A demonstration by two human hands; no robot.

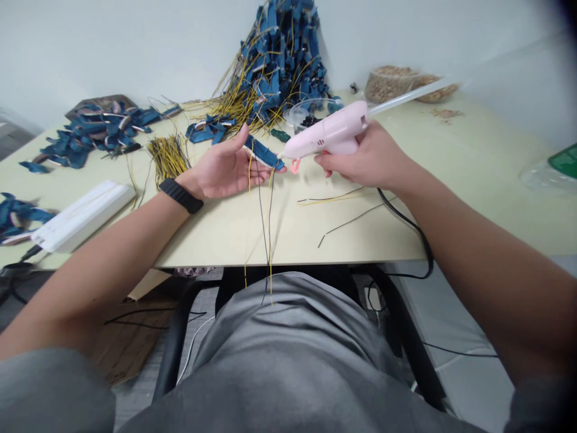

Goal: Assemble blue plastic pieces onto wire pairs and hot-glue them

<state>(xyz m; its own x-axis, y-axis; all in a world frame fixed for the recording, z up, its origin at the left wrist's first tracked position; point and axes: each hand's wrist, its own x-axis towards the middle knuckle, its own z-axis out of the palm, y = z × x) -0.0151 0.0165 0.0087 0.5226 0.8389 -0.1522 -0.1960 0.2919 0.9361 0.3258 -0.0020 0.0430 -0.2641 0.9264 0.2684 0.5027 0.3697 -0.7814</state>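
At the near edge of the worktop (216, 240), thin black and yellow wires (269, 222) hang from the blue strip and trail down in front of the lap; leaving them slack seems wise, since a snag could tug the strip off the hand. Just beyond the edge, a few loose wires (351, 222) lie on the worktop, and the black cord (425, 239) of the glue gun loops over the side, where it should stay clear of the right wrist.

Further in, the left hand (223, 168) is turned palm up with its fingers spread out and the thumb raised; the blue strip (264, 151) rests along those fingers, slanting down toward their tips. The right hand (374, 156) grips the pink glue gun (331, 132) by its handle; whether the trigger is pressed cannot be told. Its nozzle points at the strip's lower right end, where wires come out, though contact is too small to make out.

The work in hand looks like gluing that wired end. A small, steady squeeze would probably serve best, with the hot tip aimed away from the bare fingertips close beneath it.

Behind the hands are a bundle of wires (169, 157) and a green screwdriver (280, 135); farthest back, a tall heap of blue strips (283, 54) leans against the wall.
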